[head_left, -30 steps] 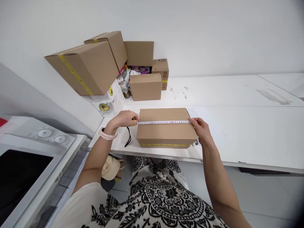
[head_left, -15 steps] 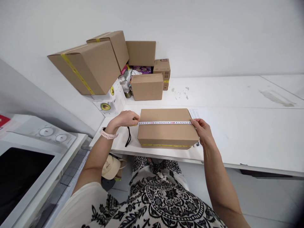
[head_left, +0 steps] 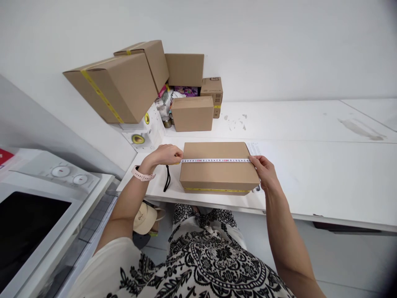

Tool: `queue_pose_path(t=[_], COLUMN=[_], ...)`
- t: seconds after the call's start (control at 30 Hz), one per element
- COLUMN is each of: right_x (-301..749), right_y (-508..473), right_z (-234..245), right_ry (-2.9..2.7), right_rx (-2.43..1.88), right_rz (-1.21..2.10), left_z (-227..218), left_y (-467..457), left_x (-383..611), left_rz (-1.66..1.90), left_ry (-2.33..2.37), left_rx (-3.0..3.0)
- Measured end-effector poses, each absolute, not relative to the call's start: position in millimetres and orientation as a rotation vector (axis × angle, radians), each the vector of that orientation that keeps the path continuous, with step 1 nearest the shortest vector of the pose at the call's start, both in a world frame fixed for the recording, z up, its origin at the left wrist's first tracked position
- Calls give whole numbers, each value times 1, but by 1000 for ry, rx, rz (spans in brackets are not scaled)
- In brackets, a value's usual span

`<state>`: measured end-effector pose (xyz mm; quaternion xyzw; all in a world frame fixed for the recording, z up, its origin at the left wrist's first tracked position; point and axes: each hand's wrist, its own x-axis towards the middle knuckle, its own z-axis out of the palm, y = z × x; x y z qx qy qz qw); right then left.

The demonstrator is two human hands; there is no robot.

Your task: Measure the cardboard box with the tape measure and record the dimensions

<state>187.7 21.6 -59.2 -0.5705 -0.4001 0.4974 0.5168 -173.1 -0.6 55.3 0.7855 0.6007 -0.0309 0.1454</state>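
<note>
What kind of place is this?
Probably a packing or shipping workroom: taped cardboard boxes stacked by the wall, a long white table, and a tape measure stretched across a box.

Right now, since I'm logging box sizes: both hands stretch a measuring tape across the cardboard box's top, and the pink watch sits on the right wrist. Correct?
Not quite: the head view shows the pink watch on the left wrist. The rest holds: the left hand and right hand stretch the measuring tape across the cardboard box's top.
</note>
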Motion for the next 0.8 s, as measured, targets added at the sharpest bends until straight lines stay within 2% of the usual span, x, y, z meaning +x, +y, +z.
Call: queue_pose_path(t=[0.6,0.8], right_x=[188,191], right_y=[21,23], right_z=[-60,-70], right_ry=[-952,-882], right_rx=[-1379,-1236], right_rz=[1194,1402], left_z=[54,56], left_y=[1,1], left_x=[-175,-174], left_rz=[-69,-84], left_ry=[1728,1723], left_rx=[2260,2228])
